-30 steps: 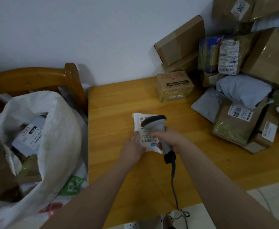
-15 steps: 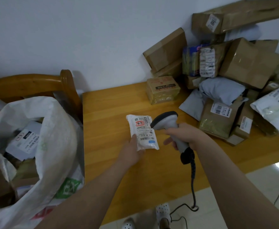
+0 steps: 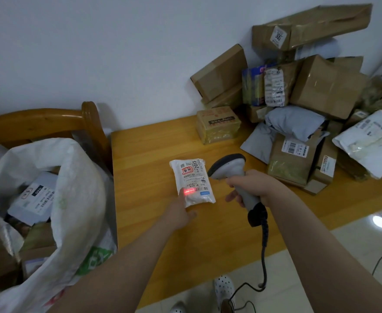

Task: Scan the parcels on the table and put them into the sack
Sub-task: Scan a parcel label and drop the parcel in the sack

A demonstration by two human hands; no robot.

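The left hand (image 3: 181, 213) pinches the near corner of a small white plastic parcel (image 3: 193, 177) over the yellow wooden table (image 3: 149, 154). The right hand (image 3: 256, 188) grips a grey handheld scanner (image 3: 229, 166), its red line crossing the barcode (image 3: 196, 190).

left hand (image 3: 180, 211): pinches parcel (image 3: 192, 177) corner | right hand (image 3: 260, 186): grips scanner (image 3: 228, 166) handle | both arms: outstretched

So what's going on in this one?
A person is scanning parcels at a wooden table. The right hand grips a corded handheld scanner aimed at a small white parcel, and its red line falls across the barcode on the label. The left hand holds that parcel by its near corner, thumb on top. An open white sack to the left already has parcels in it. A pile of boxes and mailers waits at the table's right end.
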